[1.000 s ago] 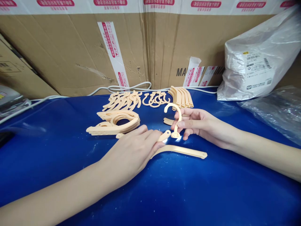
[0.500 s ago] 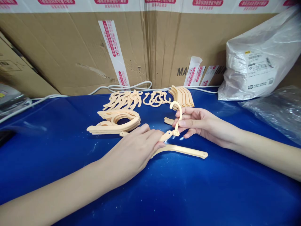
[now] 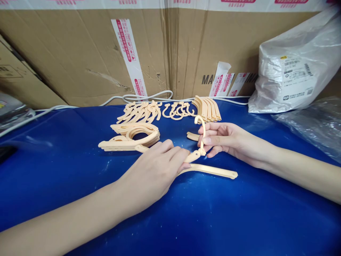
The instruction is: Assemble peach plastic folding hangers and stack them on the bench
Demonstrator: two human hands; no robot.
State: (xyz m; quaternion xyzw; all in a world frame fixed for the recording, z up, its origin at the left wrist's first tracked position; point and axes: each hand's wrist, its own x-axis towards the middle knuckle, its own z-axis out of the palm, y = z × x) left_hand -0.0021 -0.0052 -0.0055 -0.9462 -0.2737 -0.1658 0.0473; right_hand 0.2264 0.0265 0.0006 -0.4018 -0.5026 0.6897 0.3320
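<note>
My left hand (image 3: 160,167), mid-frame, grips a cream bar (image 3: 193,156); my right hand (image 3: 226,142), right of centre, pinches a hook (image 3: 204,128) upright by its stem, foot right at the bar's end, contact unclear. Both look like light, stiff, smooth plastic: best held by the stem and close behind the bar's tip; thin parts might snap. Curved arm (image 3: 210,168) just below on the tabletop (image 3: 186,220); stacked pieces (image 3: 130,145) left of centre, loose hooks (image 3: 178,117) above centre, cardboard (image 3: 80,46) up top.
</note>
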